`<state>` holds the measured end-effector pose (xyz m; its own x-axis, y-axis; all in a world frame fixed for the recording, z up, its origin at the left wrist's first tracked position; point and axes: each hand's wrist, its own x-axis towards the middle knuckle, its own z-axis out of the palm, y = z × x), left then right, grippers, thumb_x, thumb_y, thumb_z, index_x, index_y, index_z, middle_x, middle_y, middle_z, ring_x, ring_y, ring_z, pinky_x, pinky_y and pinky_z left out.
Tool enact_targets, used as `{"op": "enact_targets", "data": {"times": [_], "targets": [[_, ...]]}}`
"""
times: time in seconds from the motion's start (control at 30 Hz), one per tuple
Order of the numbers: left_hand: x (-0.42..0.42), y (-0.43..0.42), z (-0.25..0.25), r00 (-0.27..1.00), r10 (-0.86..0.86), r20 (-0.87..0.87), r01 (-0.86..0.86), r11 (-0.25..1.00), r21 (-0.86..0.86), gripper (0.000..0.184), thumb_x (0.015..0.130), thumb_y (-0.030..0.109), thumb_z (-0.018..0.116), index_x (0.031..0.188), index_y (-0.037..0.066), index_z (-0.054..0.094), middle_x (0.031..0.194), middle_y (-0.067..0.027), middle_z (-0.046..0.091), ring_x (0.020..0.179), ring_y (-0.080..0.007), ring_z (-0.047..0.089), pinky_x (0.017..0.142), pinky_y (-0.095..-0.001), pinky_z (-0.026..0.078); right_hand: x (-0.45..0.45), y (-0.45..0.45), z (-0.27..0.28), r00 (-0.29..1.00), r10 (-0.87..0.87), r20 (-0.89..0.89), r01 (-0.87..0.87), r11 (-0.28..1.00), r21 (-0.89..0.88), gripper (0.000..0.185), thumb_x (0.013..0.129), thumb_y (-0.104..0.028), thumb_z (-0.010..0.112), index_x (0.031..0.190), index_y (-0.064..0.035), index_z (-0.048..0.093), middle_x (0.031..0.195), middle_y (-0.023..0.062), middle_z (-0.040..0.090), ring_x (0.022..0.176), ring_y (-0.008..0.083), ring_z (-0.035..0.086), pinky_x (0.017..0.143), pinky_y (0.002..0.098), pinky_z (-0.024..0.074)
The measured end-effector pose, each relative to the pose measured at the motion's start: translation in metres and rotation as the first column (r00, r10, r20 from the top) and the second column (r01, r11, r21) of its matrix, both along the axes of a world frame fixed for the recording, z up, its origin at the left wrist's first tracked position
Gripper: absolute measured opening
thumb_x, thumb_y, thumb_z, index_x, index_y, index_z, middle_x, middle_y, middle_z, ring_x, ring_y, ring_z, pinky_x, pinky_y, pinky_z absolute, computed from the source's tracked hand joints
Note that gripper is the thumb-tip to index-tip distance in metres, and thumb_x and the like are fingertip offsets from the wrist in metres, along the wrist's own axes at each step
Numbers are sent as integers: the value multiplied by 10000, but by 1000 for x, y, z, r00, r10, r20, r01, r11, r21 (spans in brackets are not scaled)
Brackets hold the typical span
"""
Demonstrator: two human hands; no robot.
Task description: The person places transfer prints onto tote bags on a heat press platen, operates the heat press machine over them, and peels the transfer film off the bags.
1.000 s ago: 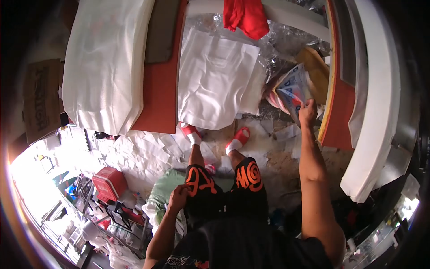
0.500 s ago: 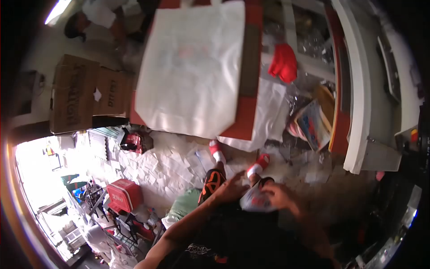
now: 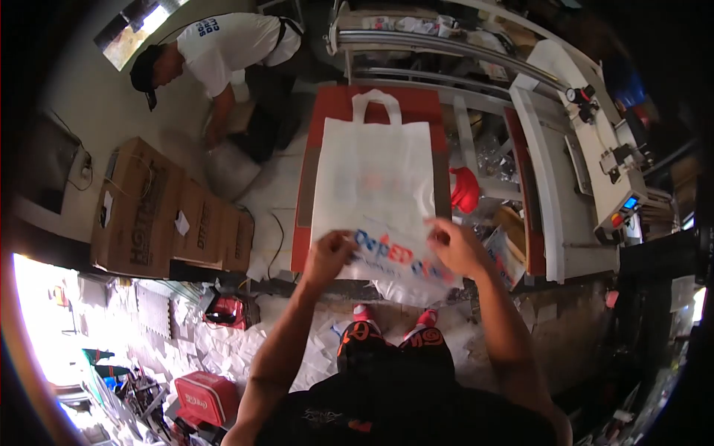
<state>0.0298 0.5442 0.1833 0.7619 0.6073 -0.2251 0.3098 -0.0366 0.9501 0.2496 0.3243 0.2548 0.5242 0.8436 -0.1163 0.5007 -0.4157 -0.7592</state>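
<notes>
A white tote bag (image 3: 372,160) with a looped handle at its far end lies flat on a red platen (image 3: 309,160). Over the bag's near end is a clear film (image 3: 394,259) printed with blue and red letters. My left hand (image 3: 329,256) pinches the film's left edge. At the film's right side, my right hand (image 3: 455,247) has its fingers closed on the edge. More printed film (image 3: 506,256) lies beside a red cloth (image 3: 464,190), to the right of the platen.
Brown cardboard boxes (image 3: 149,215) stand at the left. A person (image 3: 238,44) in a white shirt bends over at the upper left. A machine with a gauge (image 3: 610,156) is at the right. Papers litter the floor near a red cooler (image 3: 207,398).
The printed film has come from the stack at the right to above the bag, with both hands on it. The view has shifted, bringing the whole bag, the person and the machine into sight.
</notes>
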Motion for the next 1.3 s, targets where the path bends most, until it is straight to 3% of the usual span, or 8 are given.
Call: {"op": "enact_targets", "data": {"times": [0.13, 0.27, 0.4, 0.47, 0.53, 0.73, 0.93, 1.3], "targets": [[51, 76, -9, 991, 129, -33, -118, 967, 225, 306, 907, 95, 632, 1168, -65, 648, 872, -103, 735, 710, -133, 682, 619, -283, 553, 35, 46, -17, 905, -248, 346, 93, 909, 407, 414, 837, -113, 726, 1226, -55, 596, 1092, 163, 652, 985, 352, 624, 866, 426, 503], [81, 109, -34, 975, 222, 9, -209, 907, 366, 314, 899, 96, 641, 1168, -64, 648, 872, -123, 737, 704, -157, 697, 614, -295, 559, 34, 63, -47, 802, -328, 498, 100, 898, 429, 417, 818, -104, 723, 1208, -40, 591, 1151, 177, 615, 1082, 374, 580, 938, 448, 473], [95, 108, -21, 961, 253, -107, -208, 925, 319, 335, 887, 108, 651, 1180, -54, 649, 889, -142, 741, 718, -189, 714, 635, -310, 570, 22, 67, -77, 799, -165, 578, -50, 940, 337, 506, 797, -149, 726, 1250, 15, 572, 1268, 193, 561, 1191, 386, 524, 1028, 469, 433], [98, 112, -25, 961, 249, -120, -196, 922, 335, 349, 882, 121, 656, 1185, -51, 648, 897, -152, 743, 723, -208, 722, 655, -321, 574, 16, 70, -79, 756, -54, 653, -32, 992, 119, 564, 800, -199, 723, 1294, 17, 556, 1337, 198, 528, 1259, 395, 483, 1063, 473, 407], [99, 112, -23, 953, 265, -148, -180, 886, 428, 378, 845, 200, 661, 1146, -28, 674, 907, -201, 738, 858, -339, 723, 805, -400, 564, 16, 73, -80, 758, -24, 652, -21, 998, 60, 591, 811, -244, 711, 1318, 13, 548, 1403, 197, 491, 1309, 410, 444, 1084, 490, 384], [81, 99, -6, 963, 196, -186, -56, 819, 571, 481, 850, 246, 663, 1262, 5, 608, 1099, -217, 696, 1051, -372, 658, 947, -419, 510, 16, 72, -92, 764, 21, 645, 47, 995, -87, 596, 858, -299, 658, 1350, 11, 529, 1466, 187, 455, 1367, 419, 400, 1095, 516, 364], [46, 79, -13, 985, 14, -170, 147, 438, 887, 400, 867, 248, 656, 1243, 111, 639, 1286, -132, 597, 1117, -354, 580, 962, -460, 483, 18, 73, -95, 792, 48, 609, 38, 991, -128, 615, 882, -310, 620, 1394, 12, 505, 1515, 200, 410, 1405, 427, 364, 1123, 512, 343], [40, 74, -27, 984, 5, -177, 160, 403, 901, 414, 896, 239, 624, 1286, 100, 622, 1364, -67, 581, 1164, -291, 538, 1041, -455, 414, 20, 72, -106, 813, 3, 583, 56, 995, -84, 636, 876, -290, 631, 1402, 36, 486, 1526, 230, 383, 1416, 435, 348, 1134, 520, 330]]}}
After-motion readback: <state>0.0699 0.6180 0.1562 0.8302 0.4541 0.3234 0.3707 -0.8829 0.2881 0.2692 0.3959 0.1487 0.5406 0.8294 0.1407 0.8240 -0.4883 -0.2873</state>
